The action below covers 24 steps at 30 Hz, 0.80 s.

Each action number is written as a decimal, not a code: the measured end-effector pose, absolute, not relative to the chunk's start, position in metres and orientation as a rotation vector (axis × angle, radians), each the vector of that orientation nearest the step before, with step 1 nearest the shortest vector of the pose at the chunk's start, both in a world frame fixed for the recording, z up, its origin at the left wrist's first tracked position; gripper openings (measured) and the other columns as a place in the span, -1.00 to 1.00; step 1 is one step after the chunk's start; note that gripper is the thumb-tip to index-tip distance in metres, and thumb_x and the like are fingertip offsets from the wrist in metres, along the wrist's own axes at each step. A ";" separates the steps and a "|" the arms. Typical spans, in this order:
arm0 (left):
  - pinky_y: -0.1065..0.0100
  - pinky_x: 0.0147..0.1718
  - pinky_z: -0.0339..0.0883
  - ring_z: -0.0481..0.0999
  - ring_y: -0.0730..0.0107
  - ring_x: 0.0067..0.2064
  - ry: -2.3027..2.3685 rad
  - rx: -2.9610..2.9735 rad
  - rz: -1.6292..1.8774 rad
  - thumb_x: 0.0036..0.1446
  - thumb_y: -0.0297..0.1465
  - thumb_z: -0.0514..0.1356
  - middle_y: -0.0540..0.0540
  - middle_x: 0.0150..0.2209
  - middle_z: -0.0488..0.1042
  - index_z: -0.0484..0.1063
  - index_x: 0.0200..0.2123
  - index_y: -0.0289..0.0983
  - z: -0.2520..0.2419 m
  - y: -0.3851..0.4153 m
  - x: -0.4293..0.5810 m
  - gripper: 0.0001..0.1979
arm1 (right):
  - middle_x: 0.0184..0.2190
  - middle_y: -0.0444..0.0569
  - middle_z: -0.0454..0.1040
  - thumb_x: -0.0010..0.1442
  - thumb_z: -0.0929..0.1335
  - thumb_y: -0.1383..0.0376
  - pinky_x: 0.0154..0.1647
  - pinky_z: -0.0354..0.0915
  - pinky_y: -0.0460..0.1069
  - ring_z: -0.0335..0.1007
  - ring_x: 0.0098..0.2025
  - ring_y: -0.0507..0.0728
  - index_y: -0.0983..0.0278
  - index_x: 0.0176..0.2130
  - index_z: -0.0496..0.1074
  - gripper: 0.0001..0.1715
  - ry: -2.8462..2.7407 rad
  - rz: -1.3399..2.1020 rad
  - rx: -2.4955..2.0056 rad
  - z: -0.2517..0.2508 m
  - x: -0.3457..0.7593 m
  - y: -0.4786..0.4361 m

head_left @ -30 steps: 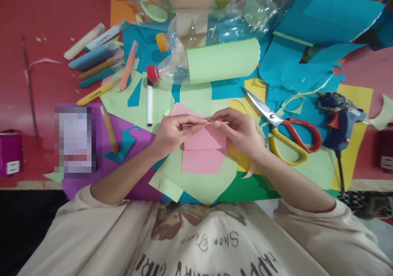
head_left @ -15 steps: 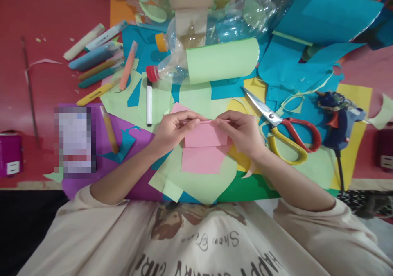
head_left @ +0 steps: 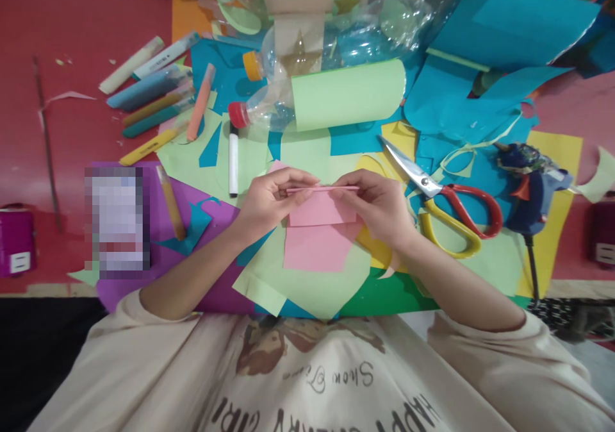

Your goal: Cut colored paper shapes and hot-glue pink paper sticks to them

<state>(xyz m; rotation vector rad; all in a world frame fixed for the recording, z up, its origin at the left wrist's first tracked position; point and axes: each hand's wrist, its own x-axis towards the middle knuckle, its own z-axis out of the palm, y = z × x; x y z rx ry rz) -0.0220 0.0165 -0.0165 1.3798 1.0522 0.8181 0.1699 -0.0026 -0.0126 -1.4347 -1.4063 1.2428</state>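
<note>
A folded pink paper (head_left: 321,213) is held up between both hands over the littered table. My left hand (head_left: 270,200) pinches its top fold at the left end, fingers closed on the edge. My right hand (head_left: 379,204) pinches the same fold at the right end. A second pink sheet (head_left: 318,247) lies flat just below, on a light green paper (head_left: 307,284).
Red-and-yellow scissors (head_left: 446,204) lie open right of my right hand, beside a blue glue gun (head_left: 531,185). A green paper roll (head_left: 348,93), plastic bottles (head_left: 264,108), a black marker (head_left: 233,159) and several markers (head_left: 154,99) lie farther back. Teal paper sheets (head_left: 490,47) cover the far right.
The pink paper's folded flap has been drawn slightly shorter and its top fold straightened; both hands stay pinched on the fold, barely shifting.
</note>
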 end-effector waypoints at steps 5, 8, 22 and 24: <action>0.52 -0.38 0.41 0.57 0.44 -0.25 1.060 1.425 0.758 0.12 -0.33 0.21 -0.08 -0.23 0.57 0.49 -0.19 -0.27 -0.015 0.015 -0.023 -0.80 | -0.53 -0.12 0.50 0.02 0.41 0.31 -0.51 0.22 -0.10 0.33 -0.50 -0.02 0.28 -0.45 0.49 -0.93 -1.447 1.187 -1.363 -0.010 0.168 -0.004; 0.53 -0.44 0.36 0.54 0.47 -0.30 1.061 1.498 0.737 0.16 -0.26 0.18 -0.07 -0.24 0.58 0.54 -0.23 -0.25 -0.015 0.014 -0.023 -0.77 | -0.52 -0.12 0.51 0.02 0.41 0.32 -0.51 0.23 -0.10 0.34 -0.49 -0.02 0.28 -0.45 0.50 -0.94 -1.455 1.170 -1.355 -0.009 0.167 -0.004; 0.47 -0.30 0.44 0.57 0.40 -0.23 1.069 1.470 0.817 0.12 -0.22 0.22 -0.08 -0.25 0.61 0.58 -0.26 -0.21 -0.016 0.013 -0.023 -0.77 | -0.63 -0.13 0.36 0.07 0.38 0.14 -0.59 0.05 -0.10 0.15 -0.56 -0.04 0.31 -0.49 0.48 -0.72 -1.398 1.329 -1.508 -0.004 0.168 -0.002; 0.46 -0.30 0.44 0.57 0.40 -0.23 1.073 1.468 0.812 0.11 -0.22 0.23 -0.08 -0.25 0.61 0.58 -0.26 -0.22 -0.016 0.014 -0.023 -0.77 | -0.62 -0.14 0.35 0.06 0.38 0.17 -0.59 0.03 -0.10 0.14 -0.56 -0.05 0.31 -0.48 0.48 -0.75 -1.387 1.344 -1.515 -0.004 0.169 -0.002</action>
